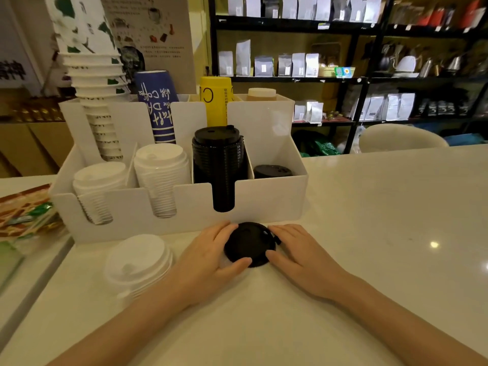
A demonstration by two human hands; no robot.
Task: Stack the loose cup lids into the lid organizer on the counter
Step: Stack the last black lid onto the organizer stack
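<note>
A black cup lid lies on the white counter just in front of the white lid organizer. My left hand cups its left side and my right hand its right side, fingers and thumbs on the rim. A short stack of loose white lids sits on the counter to the left. In the organizer, two slots hold white lid stacks, the third a tall black lid stack, and the fourth a low black lid.
Paper cup stacks, a blue cup sleeve and a yellow one stand in the organizer's rear slots. Printed packets lie at the left. A dark shelf of bags and a white chair stand behind the counter.
</note>
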